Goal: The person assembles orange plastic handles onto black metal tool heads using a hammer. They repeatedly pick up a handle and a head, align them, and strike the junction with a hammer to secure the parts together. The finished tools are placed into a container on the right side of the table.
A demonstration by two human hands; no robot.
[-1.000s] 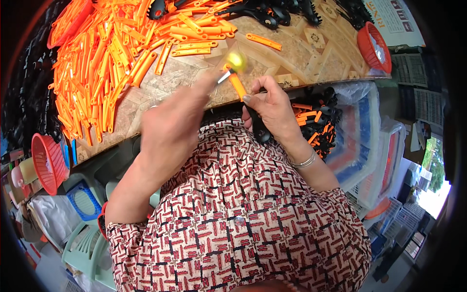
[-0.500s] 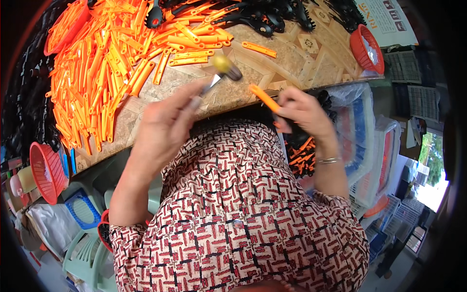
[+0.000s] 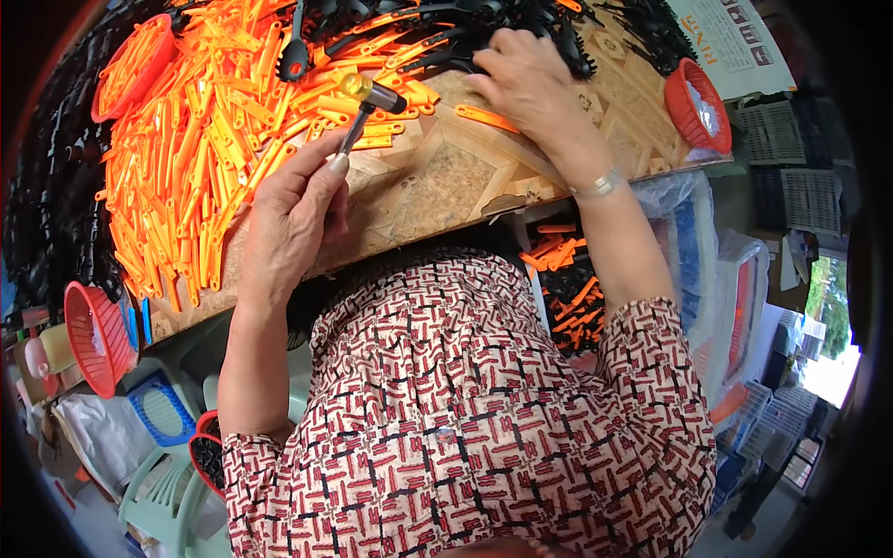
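Head view: right hand [image 3: 535,79] has released the orange piece, reaching black parts [image 3: 484,23]; left hand [image 3: 293,219] grips mallet [image 3: 370,98].

We see our left hand [image 3: 293,219] raised in a closed fist, forearm bare and rising from the lower left, while our right hand [image 3: 530,79] stretches far forward, palm down, fingers [image 3: 493,60] curled, a bracelet at the wrist
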